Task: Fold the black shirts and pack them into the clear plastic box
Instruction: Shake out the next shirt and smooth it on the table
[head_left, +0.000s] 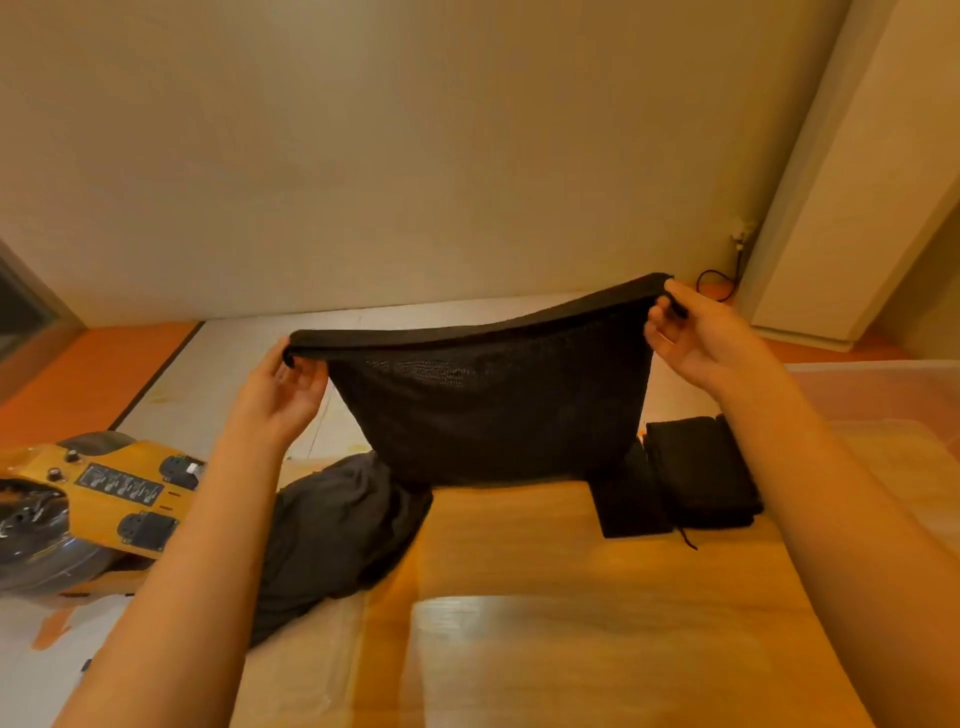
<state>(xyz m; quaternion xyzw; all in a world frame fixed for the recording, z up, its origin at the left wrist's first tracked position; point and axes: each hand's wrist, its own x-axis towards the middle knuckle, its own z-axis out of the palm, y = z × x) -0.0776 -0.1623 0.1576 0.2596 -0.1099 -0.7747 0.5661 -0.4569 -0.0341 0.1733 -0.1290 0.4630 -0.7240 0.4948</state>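
A black shirt (483, 410) hangs in the air above the cardboard surface (571, 623), stretched between both hands. My left hand (283, 387) pinches its upper left corner. My right hand (691, 338) pinches the upper right corner, held higher. The shirt's lower edge touches the cardboard. A folded black shirt (701, 473) lies at the right, beside another flat dark piece (631, 506). A crumpled dark grey garment (332, 535) lies at the left, partly behind my left forearm. The clear plastic box (893, 410) stands at the far right, partly hidden by my right arm.
A yellow device with sockets and a wheel (93, 504) lies on the floor at the left. A wall runs behind the work area, with a cable and plug (727, 280) at its base. A white cabinet (841, 208) stands at the back right.
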